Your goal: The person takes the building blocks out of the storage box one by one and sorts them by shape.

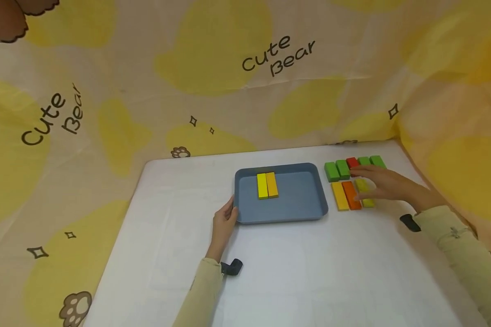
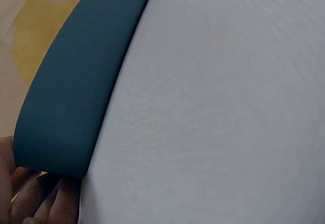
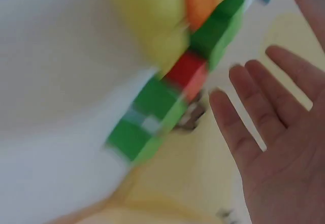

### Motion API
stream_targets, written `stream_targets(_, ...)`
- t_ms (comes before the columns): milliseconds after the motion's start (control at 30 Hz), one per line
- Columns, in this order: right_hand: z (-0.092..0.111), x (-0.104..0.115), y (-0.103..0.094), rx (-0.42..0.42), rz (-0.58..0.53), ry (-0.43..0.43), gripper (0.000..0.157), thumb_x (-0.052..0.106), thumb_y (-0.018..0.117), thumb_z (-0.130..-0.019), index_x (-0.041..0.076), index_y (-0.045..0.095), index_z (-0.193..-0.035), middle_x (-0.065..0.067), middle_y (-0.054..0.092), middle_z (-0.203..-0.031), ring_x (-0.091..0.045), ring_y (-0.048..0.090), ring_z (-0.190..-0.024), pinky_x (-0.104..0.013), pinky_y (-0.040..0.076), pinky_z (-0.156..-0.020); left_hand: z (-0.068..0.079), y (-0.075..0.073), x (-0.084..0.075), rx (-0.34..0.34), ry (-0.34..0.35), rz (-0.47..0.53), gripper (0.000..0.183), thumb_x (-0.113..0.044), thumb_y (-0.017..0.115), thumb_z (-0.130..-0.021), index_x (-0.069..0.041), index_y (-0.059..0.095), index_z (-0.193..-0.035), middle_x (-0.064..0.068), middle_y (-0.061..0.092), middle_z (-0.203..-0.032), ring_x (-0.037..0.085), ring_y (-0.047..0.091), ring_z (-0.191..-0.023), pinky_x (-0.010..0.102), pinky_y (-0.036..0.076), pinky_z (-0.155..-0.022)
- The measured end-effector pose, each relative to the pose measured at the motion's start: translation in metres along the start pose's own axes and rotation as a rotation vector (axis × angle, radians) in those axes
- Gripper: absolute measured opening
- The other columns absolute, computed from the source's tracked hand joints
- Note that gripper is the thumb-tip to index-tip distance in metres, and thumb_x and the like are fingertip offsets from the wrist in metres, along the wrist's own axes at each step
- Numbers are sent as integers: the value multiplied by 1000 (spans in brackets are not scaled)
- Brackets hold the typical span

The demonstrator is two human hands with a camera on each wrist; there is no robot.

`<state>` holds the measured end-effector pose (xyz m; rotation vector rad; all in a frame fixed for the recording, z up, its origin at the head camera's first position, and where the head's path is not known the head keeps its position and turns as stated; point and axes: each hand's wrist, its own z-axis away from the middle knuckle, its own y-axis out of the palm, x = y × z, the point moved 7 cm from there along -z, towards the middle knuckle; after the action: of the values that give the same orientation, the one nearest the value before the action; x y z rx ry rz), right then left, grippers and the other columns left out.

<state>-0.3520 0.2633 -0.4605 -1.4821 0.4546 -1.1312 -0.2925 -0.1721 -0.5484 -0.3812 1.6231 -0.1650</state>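
A blue-grey tray lies on the white table, with a bright yellow block and an amber block side by side in it. My left hand grips the tray's front left corner; the left wrist view shows its fingers at the tray wall. Over the blocks on the right hovers my right hand, its fingers spread and holding nothing. Below it are an amber block, an orange block and a partly hidden yellow block. Behind them, a red block stands among several green blocks.
The white table meets a patterned cloth wall at the back and sides. A black wrist device is on the left wrist, another black device on the right.
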Motion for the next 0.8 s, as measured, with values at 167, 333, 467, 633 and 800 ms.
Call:
stream_targets(167, -29, 44, -2, -59, 24, -102, 53, 19, 63, -95, -1, 48, -142, -26, 47, -145, -48, 40, -134, -67, 36, -110, 2, -1, 2, -4, -6, 14, 43, -7, 56, -98, -1, 50, -141, 18, 53, -142, 29, 54, -130, 33, 50, -102)
stream_targets(333, -74, 96, 6, -44, 42, -176, 56, 24, 65, -94, 2, 48, -143, -21, 51, -143, -41, 45, -133, -60, 41, -111, 10, -6, -24, 15, -5, 17, 43, -3, 53, -98, 6, 47, -140, 23, 50, -142, 34, 52, -130, 36, 49, -103)
stream_targets(467, -110, 133, 17, 20, 80, -233, 58, 25, 68, -92, 0, 49, -142, -20, 53, -142, -39, 49, -132, -57, 42, -111, 11, -8, -34, 20, -7, 11, 43, 1, 53, -97, 10, 47, -139, 26, 50, -141, 37, 52, -130, 38, 50, -102)
stream_targets(633, -141, 160, 38, 94, 95, -278, 60, 23, 72, -90, -4, 50, -140, -21, 53, -143, -38, 51, -131, -54, 43, -112, 1, -4, -6, -16, -9, 21, 43, -2, 54, -98, 5, 49, -139, 23, 51, -141, 34, 53, -129, 39, 50, -101)
stream_targets(800, -159, 164, 58, 144, 124, -262, 71, 33, 76, -86, -5, 49, -140, -24, 47, -147, -39, 52, -130, -52, 44, -111, -2, -1, -1, -19, 19, 7, 43, -5, 56, -97, -1, 51, -140, 19, 54, -140, 31, 56, -127, 35, 52, -99)
